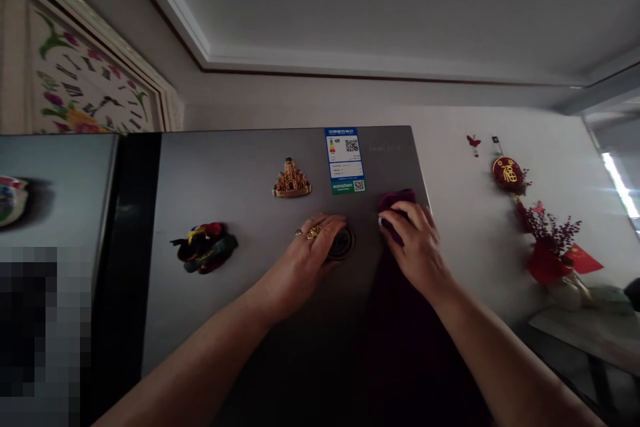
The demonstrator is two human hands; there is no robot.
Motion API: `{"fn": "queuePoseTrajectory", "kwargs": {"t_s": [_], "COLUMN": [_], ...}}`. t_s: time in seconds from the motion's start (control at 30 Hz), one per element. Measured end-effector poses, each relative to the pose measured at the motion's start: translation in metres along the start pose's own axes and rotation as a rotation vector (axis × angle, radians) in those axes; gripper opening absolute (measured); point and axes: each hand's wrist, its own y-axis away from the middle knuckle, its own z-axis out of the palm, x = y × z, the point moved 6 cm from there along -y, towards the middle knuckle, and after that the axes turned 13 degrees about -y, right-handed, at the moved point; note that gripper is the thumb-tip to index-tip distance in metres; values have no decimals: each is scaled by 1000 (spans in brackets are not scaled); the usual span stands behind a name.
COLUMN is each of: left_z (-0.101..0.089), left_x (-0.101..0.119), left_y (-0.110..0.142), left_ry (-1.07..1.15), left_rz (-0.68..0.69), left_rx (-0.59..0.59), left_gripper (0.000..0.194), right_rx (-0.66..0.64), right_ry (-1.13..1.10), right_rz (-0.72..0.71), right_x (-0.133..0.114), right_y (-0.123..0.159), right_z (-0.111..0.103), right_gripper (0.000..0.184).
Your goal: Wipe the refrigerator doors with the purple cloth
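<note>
The grey refrigerator door stands upright in front of me. My left hand, with rings on a finger, has its fingers closed around the edge of a round dark fridge magnet on the door. Near the door's right edge, my right hand is closed on a dark purple cloth. A small whitish thing shows by its thumb and fingers, too little to name. The cloth seems to hang down below into shadow. A castle-shaped magnet sits above and left of my left hand.
A colourful figure magnet is lower left on the door. An energy label is stuck near the top. At left hangs a framed floral clock. Red ornaments hang on the right wall, beyond which a table stands.
</note>
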Motion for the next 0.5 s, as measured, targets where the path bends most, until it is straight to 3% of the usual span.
{"fn": "queuePoseTrajectory", "kwargs": {"t_s": [0.33,0.5], "left_z": [-5,-6], "left_x": [-3,-13], "left_y": [11,23], "left_ry": [-43,-50], "left_rz": [-22,-58], "left_rx": [8,-9], "left_gripper": [64,66], "right_rx": [-14,-1], "right_ry": [-61,-141], "right_rz": [23,21], "right_x": [5,1], "right_y": [4,26], "right_z": [-1,-12], "right_gripper": [25,59]}}
